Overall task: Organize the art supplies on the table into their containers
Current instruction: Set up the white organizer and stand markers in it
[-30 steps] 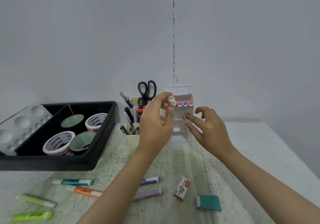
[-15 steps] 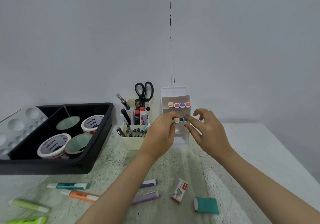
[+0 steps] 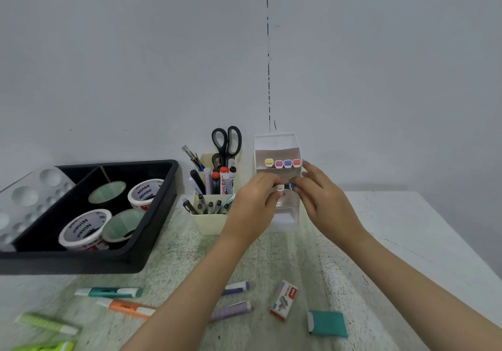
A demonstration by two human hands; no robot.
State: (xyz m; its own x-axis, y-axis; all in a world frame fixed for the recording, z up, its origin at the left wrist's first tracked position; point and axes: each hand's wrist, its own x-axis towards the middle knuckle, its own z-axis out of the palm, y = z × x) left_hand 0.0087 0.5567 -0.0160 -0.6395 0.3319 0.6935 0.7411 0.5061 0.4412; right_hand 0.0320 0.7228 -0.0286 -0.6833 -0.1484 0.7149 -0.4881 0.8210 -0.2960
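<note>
Pale marker [image 3: 280, 187]: cap end outward at the second shelf of the organizer [image 3: 277, 144], pinched in the curled fingers of the left hand [image 3: 254, 206]. Blue marker [image 3: 292, 186] just beside it at 3 o'clock, pinched by the right hand [image 3: 323, 201]. Four capped markers [image 3: 283, 163] on the shelf at 12. Pen cup [image 3: 209, 223] at the organizer's 9 o'clock. Loose highlighters [image 3: 111, 292] at 7, on the table [image 3: 407, 228].

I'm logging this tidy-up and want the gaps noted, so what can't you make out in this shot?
Head view:
- Barrel of the pale-capped marker: covered by the left hand pinching it.
- Whether the right hand grips or only touches the blue-capped marker: its fingers cover it.
- Two purple markers: the left forearm crosses them.
- The palette: cut off by the left edge.
</note>
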